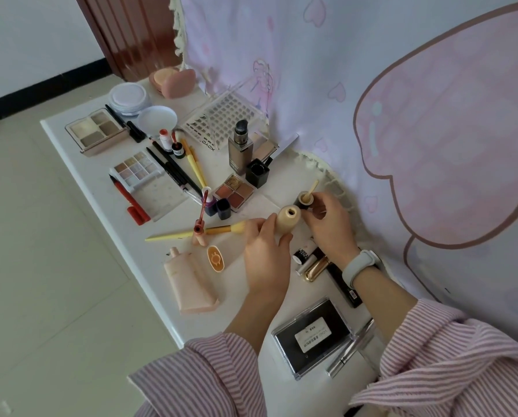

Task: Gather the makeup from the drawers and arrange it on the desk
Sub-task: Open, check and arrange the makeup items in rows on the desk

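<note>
Left grip (pixel 265 236) holds open bottle (pixel 288 219); right grip (pixel 327 218) pinches its wand cap (pixel 306 199) beside.

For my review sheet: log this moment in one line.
left hand: holds beige bottle | right hand: holds applicator cap | bottle open

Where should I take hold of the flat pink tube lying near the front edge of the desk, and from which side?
Take the pink tube across its wide flat body, near the middle, coming from above with the grip spanning its two long edges. It lies flat with the cap end pointing away from the person, and the body is the broadest part. The desk edge side is free; the orange cap lies close on the other side.
</note>
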`<control>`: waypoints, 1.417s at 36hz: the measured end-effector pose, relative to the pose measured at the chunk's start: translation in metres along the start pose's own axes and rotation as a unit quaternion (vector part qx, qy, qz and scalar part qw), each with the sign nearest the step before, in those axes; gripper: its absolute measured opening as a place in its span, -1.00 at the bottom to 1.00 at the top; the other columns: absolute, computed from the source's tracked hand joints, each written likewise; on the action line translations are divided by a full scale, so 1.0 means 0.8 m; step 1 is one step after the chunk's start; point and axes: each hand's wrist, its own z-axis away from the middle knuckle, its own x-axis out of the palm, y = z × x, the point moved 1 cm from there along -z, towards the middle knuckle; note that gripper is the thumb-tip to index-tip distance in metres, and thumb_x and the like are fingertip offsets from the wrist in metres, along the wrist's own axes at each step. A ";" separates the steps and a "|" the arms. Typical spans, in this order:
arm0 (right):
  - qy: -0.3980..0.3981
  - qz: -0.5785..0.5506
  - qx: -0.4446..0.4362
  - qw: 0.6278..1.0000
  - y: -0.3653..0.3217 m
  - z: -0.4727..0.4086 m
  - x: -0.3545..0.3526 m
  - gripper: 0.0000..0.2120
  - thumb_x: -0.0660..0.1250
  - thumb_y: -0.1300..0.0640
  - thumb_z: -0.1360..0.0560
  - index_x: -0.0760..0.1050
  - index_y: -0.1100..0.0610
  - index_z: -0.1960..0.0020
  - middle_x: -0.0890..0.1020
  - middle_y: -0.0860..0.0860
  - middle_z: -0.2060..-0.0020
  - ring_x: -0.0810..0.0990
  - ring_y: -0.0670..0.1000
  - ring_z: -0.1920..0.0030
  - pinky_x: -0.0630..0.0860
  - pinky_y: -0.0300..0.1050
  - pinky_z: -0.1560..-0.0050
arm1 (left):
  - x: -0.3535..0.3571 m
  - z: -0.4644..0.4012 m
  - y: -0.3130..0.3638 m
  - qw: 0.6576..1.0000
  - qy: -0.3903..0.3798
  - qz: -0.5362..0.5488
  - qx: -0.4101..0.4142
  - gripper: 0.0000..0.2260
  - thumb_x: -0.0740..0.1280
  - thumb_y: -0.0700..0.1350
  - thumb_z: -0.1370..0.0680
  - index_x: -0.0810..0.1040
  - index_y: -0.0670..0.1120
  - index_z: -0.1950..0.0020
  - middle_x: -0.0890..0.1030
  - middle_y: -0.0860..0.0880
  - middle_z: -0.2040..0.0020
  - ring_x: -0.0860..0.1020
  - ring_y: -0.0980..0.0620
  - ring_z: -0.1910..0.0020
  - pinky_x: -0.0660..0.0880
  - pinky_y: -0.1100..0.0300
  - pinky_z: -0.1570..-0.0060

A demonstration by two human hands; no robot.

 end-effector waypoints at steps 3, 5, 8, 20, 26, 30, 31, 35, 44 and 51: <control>-0.007 -0.005 0.003 1.000 -0.001 0.001 -0.002 -0.79 0.33 0.23 -0.48 0.50 0.17 -0.11 0.56 0.07 -0.02 0.54 0.01 -0.03 0.41 -0.22 -0.04 | 0.003 -0.005 0.002 1.000 -0.008 -0.006 -0.010 -0.66 0.37 -0.17 -0.50 0.49 -0.14 -0.27 0.46 -0.11 -0.11 0.34 0.12 0.07 0.24 0.38 0.09; -0.013 0.002 0.000 1.000 -0.005 0.004 -0.004 -0.77 0.30 0.25 -0.49 0.49 0.17 -0.14 0.56 0.07 -0.04 0.53 0.01 -0.06 0.44 -0.17 -0.10 | 0.003 -0.007 0.003 1.000 -0.013 -0.004 -0.014 -0.65 0.37 -0.17 -0.50 0.48 -0.14 -0.29 0.45 -0.11 -0.12 0.40 0.06 0.03 0.26 0.36 0.08; -0.012 0.016 -0.001 1.000 -0.007 0.014 -0.008 -0.70 0.25 0.29 -0.51 0.44 0.20 -0.24 0.54 0.09 -0.12 0.49 0.01 -0.15 0.41 -0.17 -0.19 | 0.000 -0.004 0.003 1.000 -0.004 0.000 -0.007 -0.62 0.37 -0.19 -0.50 0.46 -0.16 -0.31 0.46 -0.13 -0.13 0.45 -0.01 -0.04 0.28 0.37 0.08; -0.018 0.317 -0.117 0.941 0.001 0.104 -0.008 -0.67 0.21 0.02 -0.42 0.52 0.10 -0.12 0.55 0.08 -0.06 0.49 0.12 -0.09 0.42 0.06 -0.03 | -0.026 0.064 -0.019 0.995 0.016 -0.059 0.081 -0.66 0.32 -0.29 -0.44 0.50 -0.19 -0.22 0.57 -0.14 -0.10 0.53 -0.11 -0.10 0.49 0.05 -0.06; -0.086 0.414 -0.109 0.900 -0.017 0.096 -0.004 -0.75 0.35 0.11 -0.39 0.53 0.14 -0.06 0.47 0.13 -0.12 0.47 0.20 -0.09 0.38 0.09 -0.02 | -0.029 0.082 -0.042 0.983 -0.051 -0.154 0.088 -0.61 0.42 -0.27 -0.38 0.51 -0.18 -0.19 0.60 -0.11 -0.07 0.55 -0.12 -0.09 0.48 0.02 -0.07; -0.136 0.458 -0.109 0.872 -0.024 0.091 -0.001 -0.76 0.18 0.10 -0.52 0.40 0.12 -0.16 0.39 0.04 -0.22 0.32 0.12 -0.22 0.29 0.07 -0.17 | -0.033 0.082 -0.047 0.983 -0.067 -0.146 0.087 -0.64 0.26 -0.18 -0.41 0.51 -0.16 -0.19 0.59 -0.08 -0.10 0.50 -0.06 -0.12 0.42 0.09 -0.11; -0.135 0.463 -0.107 0.869 -0.026 0.091 0.000 -0.77 0.17 0.11 -0.52 0.40 0.12 -0.15 0.41 0.04 -0.20 0.33 0.13 -0.21 0.29 0.06 -0.17 | -0.034 0.082 -0.048 0.985 -0.073 -0.136 0.079 -0.65 0.26 -0.19 -0.42 0.51 -0.16 -0.21 0.58 -0.08 -0.12 0.49 -0.06 -0.15 0.39 0.11 -0.13; -0.127 0.492 -0.095 0.856 -0.026 0.091 0.000 -0.79 0.24 0.16 -0.47 0.44 0.18 -0.08 0.48 0.11 -0.10 0.41 0.20 -0.10 0.34 0.06 -0.09 | -0.037 0.081 -0.047 0.988 -0.086 -0.111 0.060 -0.64 0.24 -0.20 -0.45 0.49 -0.16 -0.24 0.55 -0.09 -0.17 0.45 -0.08 -0.21 0.25 0.17 -0.19; -0.087 0.511 -0.123 0.846 -0.022 0.097 -0.001 -0.81 0.47 0.20 -0.12 0.51 0.21 0.33 0.52 0.15 0.33 0.49 0.18 0.41 0.41 -0.04 0.34 | -0.040 0.082 -0.050 0.990 -0.100 -0.078 0.053 -0.64 0.21 -0.18 -0.44 0.52 -0.17 -0.22 0.53 -0.09 -0.19 0.43 -0.08 -0.24 0.22 0.19 -0.22; -0.093 0.479 -0.130 0.863 -0.020 0.099 -0.001 -0.81 0.46 0.29 -0.13 0.50 0.26 0.31 0.52 0.18 0.27 0.48 0.20 0.40 0.38 -0.05 0.36 | -0.044 0.085 -0.050 0.985 -0.132 -0.087 0.068 -0.63 0.21 -0.15 -0.46 0.50 -0.16 -0.25 0.51 -0.09 -0.22 0.39 -0.09 -0.31 0.18 0.18 -0.25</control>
